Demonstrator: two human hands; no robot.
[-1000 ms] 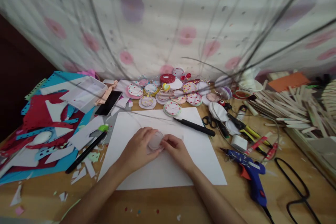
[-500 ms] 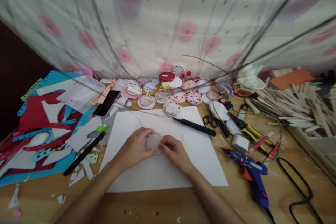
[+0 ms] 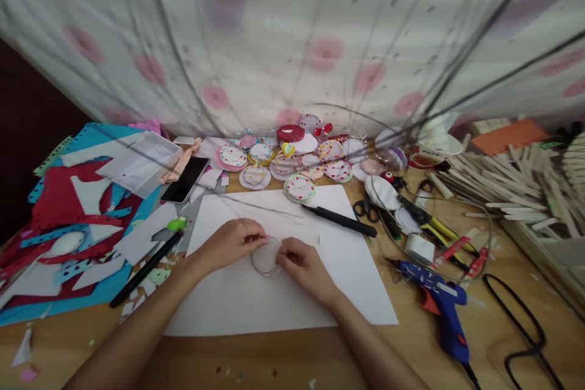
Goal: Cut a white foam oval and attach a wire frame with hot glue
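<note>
Over a large white paper sheet (image 3: 228,304), a round loop of thin, pale pinkish wire or cord (image 3: 265,274) stands between my hands, seemingly several turns thick. My left hand (image 3: 233,244) pinches its upper left side between thumb and fingertips. On the right edge, my right hand (image 3: 306,265) grips the loop with thumb and bent fingers. The white paper shows through its middle. Beyond my hands a black pen (image 3: 340,220) lies across the sheet's right edge. A round dotted paper piece (image 3: 299,187) sits at the sheet's far edge.
Coloured paper scraps (image 3: 68,207), a clear box (image 3: 141,161) and a phone (image 3: 186,180) lie left. Decorated paper discs (image 3: 338,169) line the back. On the right are a blue glue gun (image 3: 439,295), black-handled scissors (image 3: 525,329), yellow-handled pliers (image 3: 434,225) and wooden sticks (image 3: 498,186).
My left hand has shifted up and left, its grip going from wrapping the loop's side to a fingertip pinch. More of the loop shows now. My right hand stays nearly in place.
</note>
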